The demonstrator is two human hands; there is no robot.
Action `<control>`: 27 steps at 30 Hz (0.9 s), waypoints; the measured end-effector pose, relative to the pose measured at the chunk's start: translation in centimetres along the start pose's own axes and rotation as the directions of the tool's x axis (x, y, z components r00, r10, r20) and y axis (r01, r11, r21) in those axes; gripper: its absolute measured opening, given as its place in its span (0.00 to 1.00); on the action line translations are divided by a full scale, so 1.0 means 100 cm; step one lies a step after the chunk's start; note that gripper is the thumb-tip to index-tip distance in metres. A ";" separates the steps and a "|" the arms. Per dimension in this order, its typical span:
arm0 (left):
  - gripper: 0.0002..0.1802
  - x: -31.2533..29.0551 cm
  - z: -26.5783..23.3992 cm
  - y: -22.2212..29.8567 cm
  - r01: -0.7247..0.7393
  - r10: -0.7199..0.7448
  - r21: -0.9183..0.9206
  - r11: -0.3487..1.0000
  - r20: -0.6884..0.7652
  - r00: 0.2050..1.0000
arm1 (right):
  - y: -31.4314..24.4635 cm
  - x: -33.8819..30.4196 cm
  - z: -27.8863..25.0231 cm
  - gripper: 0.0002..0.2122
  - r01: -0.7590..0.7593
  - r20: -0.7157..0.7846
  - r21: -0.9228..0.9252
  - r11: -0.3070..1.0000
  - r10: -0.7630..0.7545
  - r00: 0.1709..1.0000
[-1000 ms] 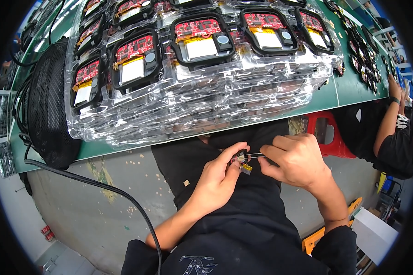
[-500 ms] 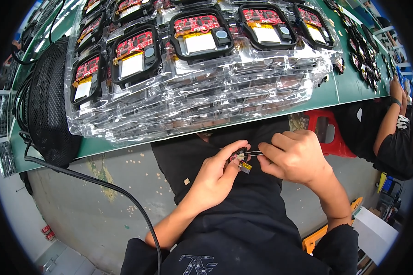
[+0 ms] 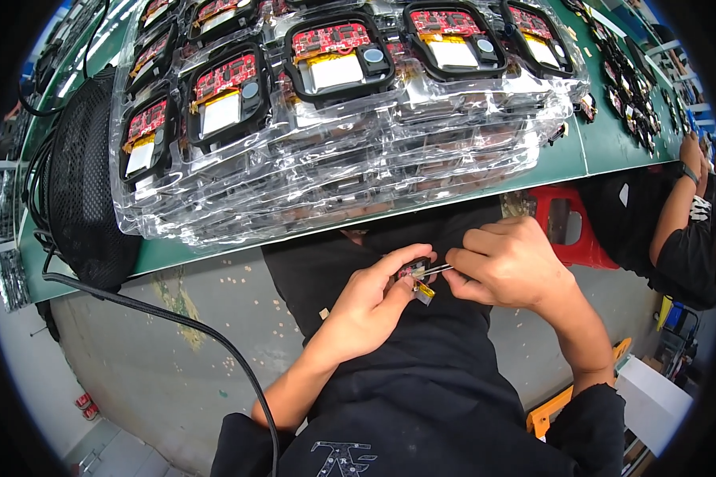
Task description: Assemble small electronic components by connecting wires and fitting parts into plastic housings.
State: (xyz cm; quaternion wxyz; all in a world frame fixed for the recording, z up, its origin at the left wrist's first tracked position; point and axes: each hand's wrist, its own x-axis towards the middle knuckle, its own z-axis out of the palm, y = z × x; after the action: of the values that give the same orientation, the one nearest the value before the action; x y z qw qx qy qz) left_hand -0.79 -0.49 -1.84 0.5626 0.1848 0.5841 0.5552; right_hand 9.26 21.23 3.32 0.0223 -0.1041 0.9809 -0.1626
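Observation:
Above my lap, my left hand (image 3: pixel 371 304) grips a small black-framed electronic device (image 3: pixel 413 269) between thumb and fingers. Part of a red circuit board shows in it. A small battery with a yellow strip (image 3: pixel 424 292) hangs out of the device's lower side. My right hand (image 3: pixel 505 264) pinches a pair of thin metal tweezers (image 3: pixel 435 271). The tips reach into the device; what exactly they touch is too small to tell.
A tall stack of clear plastic trays (image 3: pixel 326 171) holding similar devices stands on the green table (image 3: pixel 553 176). A black mesh bag (image 3: pixel 87 183) and a black cable (image 3: pixel 191 322) are at left. A co-worker's arm (image 3: pixel 676 203) and a red stool (image 3: pixel 561 226) are at right.
The tweezers have tilted, their right end now higher, and my right hand has shifted slightly up. The left hand still holds the device in nearly the same place.

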 end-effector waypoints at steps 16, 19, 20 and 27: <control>0.22 0.002 -0.003 -0.003 0.026 -0.034 0.109 0.994 0.069 0.997 | 0.007 0.007 0.001 0.11 0.141 -0.008 -0.089 0.986 -0.142 0.990; 0.22 0.002 -0.004 -0.009 -0.066 0.065 0.049 0.997 0.023 0.998 | 0.015 0.010 -0.006 0.11 0.144 0.069 0.041 0.989 -0.147 0.987; 0.22 0.001 -0.005 -0.005 -0.015 0.015 0.008 1.000 0.019 1.000 | 0.018 0.010 -0.009 0.11 0.125 0.136 0.122 0.985 -0.142 0.980; 0.24 0.006 -0.003 0.000 -0.023 -0.038 -0.387 0.922 -0.148 0.988 | 0.036 -0.013 0.019 0.13 -0.278 -0.137 -0.181 0.943 0.256 0.957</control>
State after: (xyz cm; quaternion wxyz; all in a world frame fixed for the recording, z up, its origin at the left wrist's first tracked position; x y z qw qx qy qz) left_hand -1.20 -0.08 -2.17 0.5438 0.0246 0.5049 0.6699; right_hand 9.97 24.25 0.39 -0.0214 0.0374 0.9970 -0.0650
